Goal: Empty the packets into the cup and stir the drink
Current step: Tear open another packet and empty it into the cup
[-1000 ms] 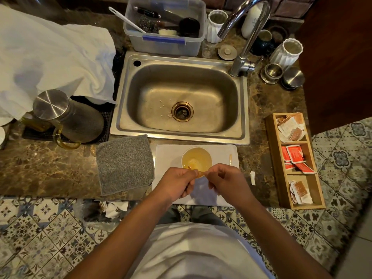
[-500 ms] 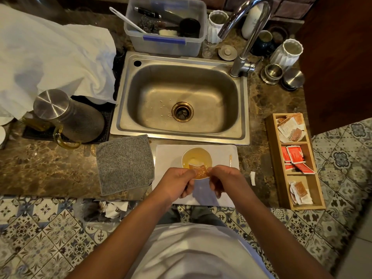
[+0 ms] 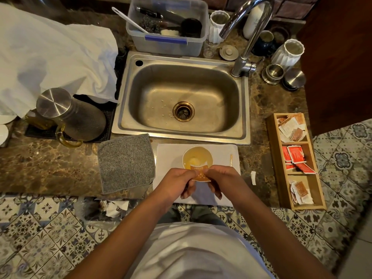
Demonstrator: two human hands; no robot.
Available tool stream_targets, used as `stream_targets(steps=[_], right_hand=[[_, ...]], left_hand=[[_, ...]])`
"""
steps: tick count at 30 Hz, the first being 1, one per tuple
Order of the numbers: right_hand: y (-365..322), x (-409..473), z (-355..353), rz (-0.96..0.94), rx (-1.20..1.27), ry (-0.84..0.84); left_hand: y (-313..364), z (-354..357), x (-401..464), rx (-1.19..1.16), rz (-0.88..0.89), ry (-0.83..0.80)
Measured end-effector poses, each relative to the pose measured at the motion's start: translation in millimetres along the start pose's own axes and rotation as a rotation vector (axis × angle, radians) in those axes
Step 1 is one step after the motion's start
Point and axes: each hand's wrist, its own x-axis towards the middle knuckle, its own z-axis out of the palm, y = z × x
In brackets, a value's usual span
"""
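item: packet, small, flat, orange-brown paper with a white top band; it carries print, too small to read. you hold it between both hands, just over the near rim of the cup.
your left hand: grip clamped on the packet's left edge, thumb and fingers pinched together.
your right hand: grip clamped on the packet's right edge, the same pinch.
cup: round, pale rim, holds a clear yellowish liquid with a white lump sunk in it. it stands on a white rectangular mat on the brown marbled stone worktop.
stir stick: thin, pale wood, lies on the mat right of the cup, apart from it.
grey cloth: square, nubby weave, just left of the mat.
wooden tray: three compartments, right of the mat; far one holds white and brown packets, middle one red packets with white marks, near one white and brown packets. no writing legible.
torn white scrap: on the worktop between mat and tray.
steel sink: brushed, rounded basin, behind the mat.
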Motion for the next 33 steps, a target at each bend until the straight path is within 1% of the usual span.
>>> stream_targets(steps=[1,4,5,6,10,15,18,21,22,24,29,31,33], right_hand=[[2.5,0.8,0.2,-0.025,-0.040,0.010],[11.1,3.5,3.0,-0.156,-0.269,0.057],[13.8,4.1,3.6,-0.180,-0.298,0.061],[15.6,4.2,3.7,-0.185,-0.280,0.063],[14.8,-0.2,1.0,-0.171,-0.062,0.050],[12.6,-10.4,-7.5,-0.178,0.034,-0.032],[16.2,-15.9,-13.4,-0.221,-0.001,-0.014],[21.5,-23.2,-19.1,-0.296,-0.135,0.104],[22.9,-27.0,-21.3,-0.314,-0.139,0.137],[26.8,-35.6,-25.6,-0.314,-0.045,0.179],[44.1,-56.1,-34.1,-0.262,0.295,0.253],[51.8,-64.1,-38.6,-0.243,0.353,0.313],[60.4,-71.5,-43.7,-0.227,0.360,0.377]], left_hand=[[0.1,0.5,-0.3,0.000,0.001,-0.005],[-0.3,1.2,-0.9,0.011,0.008,-0.006],[-0.9,1.0,-0.9,0.012,0.010,-0.008],[-1.7,0.8,-1.0,0.009,0.014,-0.012],[-4.2,1.1,-1.7,-0.014,0.038,-0.005],[-1.1,1.6,-3.8,-0.019,0.158,0.031],[2.6,1.6,-4.0,0.016,0.201,0.023],[7.1,5.3,-6.1,0.092,0.231,-0.010],[9.4,7.7,-7.5,0.114,0.235,-0.029],[14.3,13.5,-10.1,0.165,0.248,-0.071],[24.6,36.6,-5.7,0.291,0.283,-0.175],[26.8,48.4,-2.6,0.378,0.262,-0.209],[26.8,61.2,1.8,0.448,0.241,-0.260]])
